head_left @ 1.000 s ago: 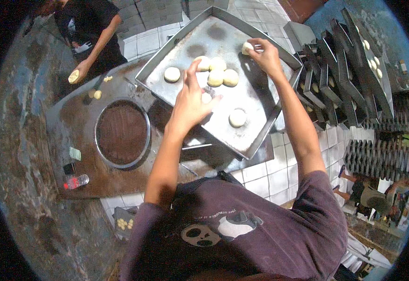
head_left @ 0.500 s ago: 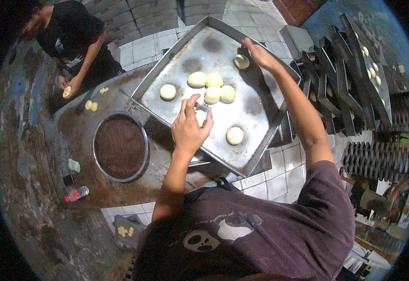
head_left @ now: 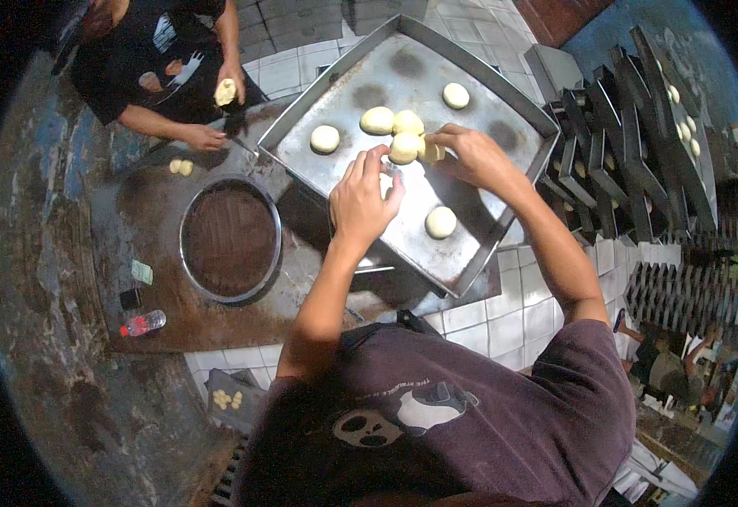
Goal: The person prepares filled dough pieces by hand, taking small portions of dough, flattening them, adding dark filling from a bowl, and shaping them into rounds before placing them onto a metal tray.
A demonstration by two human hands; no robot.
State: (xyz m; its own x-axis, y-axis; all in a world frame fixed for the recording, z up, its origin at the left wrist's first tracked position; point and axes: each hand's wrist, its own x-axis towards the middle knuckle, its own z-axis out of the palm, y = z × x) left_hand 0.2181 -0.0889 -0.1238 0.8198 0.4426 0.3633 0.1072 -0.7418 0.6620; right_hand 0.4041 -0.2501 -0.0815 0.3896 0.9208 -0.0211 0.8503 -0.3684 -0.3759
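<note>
A large metal tray [head_left: 470, 72] lies tilted in front of me, with pale dough balls on it. Several of them cluster in the middle, among them a front dough ball [head_left: 403, 149]. Beside that cluster, my right hand [head_left: 475, 157] has its fingers curled round a dough ball [head_left: 433, 152], mostly hidden by them. My left hand [head_left: 362, 196] curves over another dough ball, partly seen between thumb and fingers. A small shiny glint by its fingertips is too blurred to name. Single dough balls sit apart: left [head_left: 325, 139], far right [head_left: 456, 95] and near [head_left: 441, 222].
At the left stands a round pan [head_left: 278, 245] of dark brown filling. A co-worker [head_left: 149, 76] across the table holds dough and a thin tool. A plastic bottle [head_left: 145, 323] lies at the table's near left. Stacked trays [head_left: 606, 160] stand at the right.
My right hand has come from the tray's far right side to the central cluster. My left hand stays over its dough ball. The co-worker has turned and raised the dough. The view has shifted slightly.
</note>
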